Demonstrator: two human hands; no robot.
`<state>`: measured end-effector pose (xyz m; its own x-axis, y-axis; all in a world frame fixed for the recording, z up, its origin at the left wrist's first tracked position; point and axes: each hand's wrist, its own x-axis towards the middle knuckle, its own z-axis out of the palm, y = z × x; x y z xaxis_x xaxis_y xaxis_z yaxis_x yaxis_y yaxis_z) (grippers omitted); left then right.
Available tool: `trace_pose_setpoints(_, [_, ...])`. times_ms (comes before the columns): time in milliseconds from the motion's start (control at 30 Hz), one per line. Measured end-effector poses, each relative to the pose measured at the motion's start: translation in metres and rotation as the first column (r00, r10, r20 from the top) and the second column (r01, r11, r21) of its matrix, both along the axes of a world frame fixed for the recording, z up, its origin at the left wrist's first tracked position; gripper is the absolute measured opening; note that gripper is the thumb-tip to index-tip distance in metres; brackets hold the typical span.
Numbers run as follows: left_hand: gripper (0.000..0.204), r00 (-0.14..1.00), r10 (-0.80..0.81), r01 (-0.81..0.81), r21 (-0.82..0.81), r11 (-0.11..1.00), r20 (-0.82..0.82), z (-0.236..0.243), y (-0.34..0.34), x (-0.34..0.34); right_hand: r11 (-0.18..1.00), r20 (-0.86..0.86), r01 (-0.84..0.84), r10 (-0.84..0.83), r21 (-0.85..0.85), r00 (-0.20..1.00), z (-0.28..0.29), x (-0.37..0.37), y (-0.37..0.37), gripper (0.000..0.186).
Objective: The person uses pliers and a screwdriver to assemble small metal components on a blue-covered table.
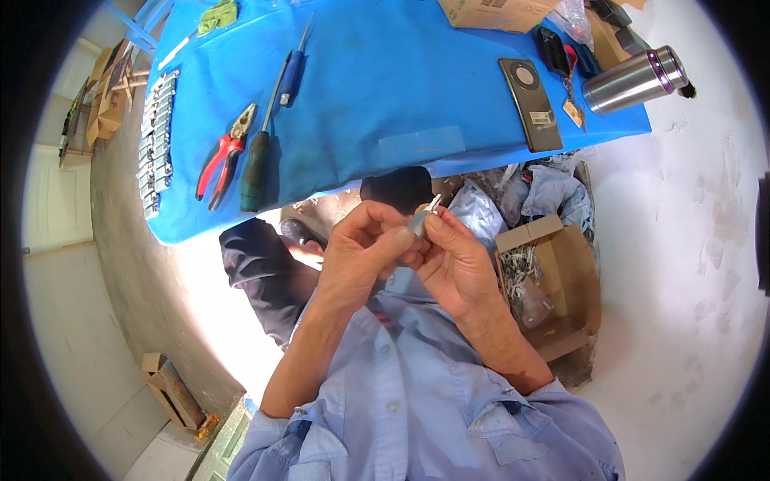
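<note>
Above my lap, in front of the table's near edge, my two hands meet around a small grey piece [418, 224] with a thin white end sticking up. My left hand [362, 255] pinches it between thumb and fingers. From the other side, my right hand [455, 260] presses its thumb and forefinger against the same piece. The fingers hide much of it, so its exact kind is unclear. On the table beyond lie red-and-black pliers [222, 160], a long screwdriver [256, 164] with a dark handle, and a blue-handled screwdriver [293, 74].
Small metal parts [158, 144] stand in a row along the left edge of the blue-covered table [361, 104]. At the right are a phone [531, 104], keys [571, 100] and a steel bottle [634, 80]. Below, an open cardboard box [573, 280] holds white scraps.
</note>
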<state>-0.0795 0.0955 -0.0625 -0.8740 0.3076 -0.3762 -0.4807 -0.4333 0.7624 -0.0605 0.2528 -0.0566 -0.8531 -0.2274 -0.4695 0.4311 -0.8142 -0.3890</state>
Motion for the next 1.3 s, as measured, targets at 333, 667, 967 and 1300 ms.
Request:
trace_pose_setpoints(333, [0.016,0.991,0.083,-0.096,0.133,0.986,0.102,-0.005,-0.019,0.006,0.998,0.01,-0.05,0.049,0.05,0.999,0.006,-0.009,-0.016,0.012])
trace_pose_setpoints(667, [0.019,0.996,0.087,-0.087,0.112,0.99,0.005,-0.009,-0.029,0.014,0.991,0.013,-0.097,0.097,0.095,0.995,0.002,-0.006,-0.025,0.013])
trace_pose_setpoints(967, [0.021,1.0,0.019,-0.017,0.206,0.978,-0.005,-0.02,-0.044,0.019,0.971,-0.044,-0.197,0.204,0.136,0.978,-0.005,-0.003,-0.025,0.018])
trace_pose_setpoints(1300, [0.022,0.99,0.123,-0.129,-0.088,0.988,-0.063,-0.01,-0.057,0.031,0.816,-0.185,-0.159,0.307,0.556,0.934,0.003,-0.016,-0.031,0.037])
